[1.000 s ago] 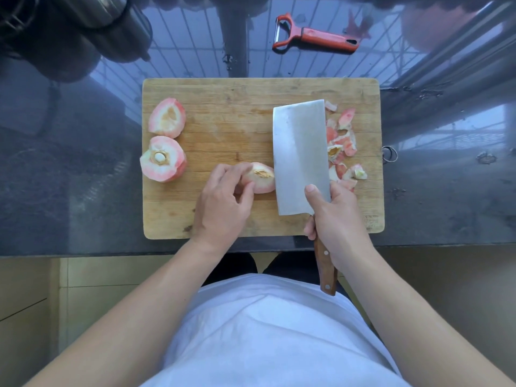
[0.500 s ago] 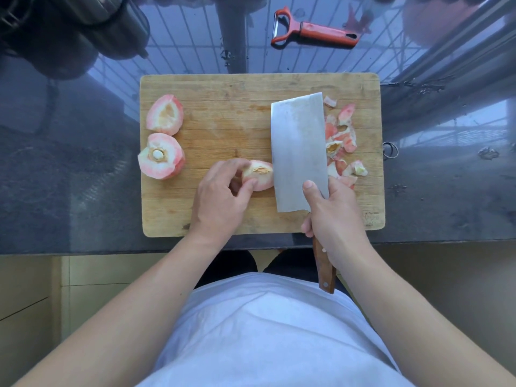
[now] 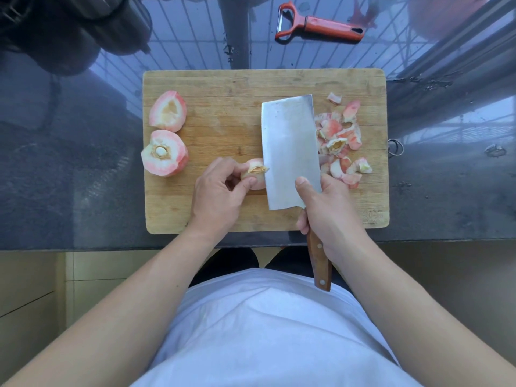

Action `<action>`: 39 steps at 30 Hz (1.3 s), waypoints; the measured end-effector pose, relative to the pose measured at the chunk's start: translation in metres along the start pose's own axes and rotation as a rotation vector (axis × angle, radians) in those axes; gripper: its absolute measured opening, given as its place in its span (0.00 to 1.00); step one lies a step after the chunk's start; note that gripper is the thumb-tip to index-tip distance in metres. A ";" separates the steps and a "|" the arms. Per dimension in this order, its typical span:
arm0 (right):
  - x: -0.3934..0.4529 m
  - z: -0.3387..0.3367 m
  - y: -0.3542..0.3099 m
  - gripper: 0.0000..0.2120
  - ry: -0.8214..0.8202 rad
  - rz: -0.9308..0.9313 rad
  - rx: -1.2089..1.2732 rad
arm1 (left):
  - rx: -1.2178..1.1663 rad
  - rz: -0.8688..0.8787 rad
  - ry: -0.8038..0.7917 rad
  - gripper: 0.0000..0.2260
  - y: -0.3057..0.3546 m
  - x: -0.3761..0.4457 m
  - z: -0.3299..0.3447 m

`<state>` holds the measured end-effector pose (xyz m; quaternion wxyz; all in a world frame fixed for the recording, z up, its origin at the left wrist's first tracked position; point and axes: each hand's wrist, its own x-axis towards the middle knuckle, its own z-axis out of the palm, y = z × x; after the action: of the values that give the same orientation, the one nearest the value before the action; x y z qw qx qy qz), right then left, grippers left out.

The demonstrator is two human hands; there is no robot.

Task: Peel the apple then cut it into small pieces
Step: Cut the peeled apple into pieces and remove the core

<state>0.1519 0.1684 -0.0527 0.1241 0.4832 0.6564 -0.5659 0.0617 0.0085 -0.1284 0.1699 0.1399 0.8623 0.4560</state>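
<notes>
Left hand (image 3: 220,195) pinched a small peeled apple piece (image 3: 255,174) between thumb and fingertips, near the middle of the wooden cutting board (image 3: 223,88), core side facing up. Right hand (image 3: 329,216) was wrapped around the wooden handle of the cleaver (image 3: 290,152), thumb laid flat on the blade face. The blade's left edge sat right at the held piece, touching it or just short; couldn't tell which from this angle, nor whether the edge was into the flesh. Blade ran roughly front to back across the board, tilted so its broad face showed to the camera. Two larger peeled apple chunks were at the board's left side: one (image 3: 167,111) farther back, one (image 3: 164,153) nearer, showing a core with a seed, overhanging the left edge slightly. Pile of cut pieces and trimmings (image 3: 342,141) lay right of the blade, partly hidden under it. A red peeler (image 3: 321,23) lay on the dark glossy countertop (image 3: 69,191) behind the board, well apart from it. Board sat close to the counter's front edge.
</notes>
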 end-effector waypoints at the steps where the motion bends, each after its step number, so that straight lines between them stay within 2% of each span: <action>1: 0.000 0.001 -0.001 0.08 0.007 -0.003 -0.009 | -0.002 -0.002 -0.001 0.05 0.000 0.000 -0.001; 6: 0.004 0.008 -0.006 0.06 0.062 -0.090 -0.082 | -0.028 0.016 -0.019 0.02 -0.002 0.000 -0.008; 9: 0.006 0.008 -0.001 0.10 0.129 -0.170 -0.277 | -0.008 0.039 -0.030 0.02 0.000 0.000 -0.009; 11: 0.003 0.007 -0.001 0.11 0.160 -0.178 -0.361 | 0.011 0.059 -0.022 0.02 0.002 -0.001 -0.007; 17: 0.005 0.007 -0.009 0.10 0.142 -0.157 -0.399 | 0.034 0.086 -0.005 0.03 -0.002 -0.003 -0.005; 20: 0.009 0.009 -0.013 0.08 0.116 -0.155 -0.384 | 0.040 0.105 0.000 0.02 -0.003 -0.003 -0.004; 23: 0.011 0.011 -0.014 0.09 0.095 -0.148 -0.389 | 0.046 0.106 0.001 0.02 -0.004 -0.002 -0.004; 35: 0.009 0.004 -0.014 0.09 0.024 0.000 -0.088 | 0.062 0.126 -0.019 0.02 -0.005 0.001 -0.003; 39: 0.006 0.002 -0.012 0.08 0.010 0.022 -0.063 | 0.073 0.162 -0.027 0.03 -0.006 0.000 -0.003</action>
<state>0.1384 0.1711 -0.0503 0.1422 0.4892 0.6692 -0.5410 0.0599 0.0029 -0.1320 0.1388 0.2215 0.8618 0.4347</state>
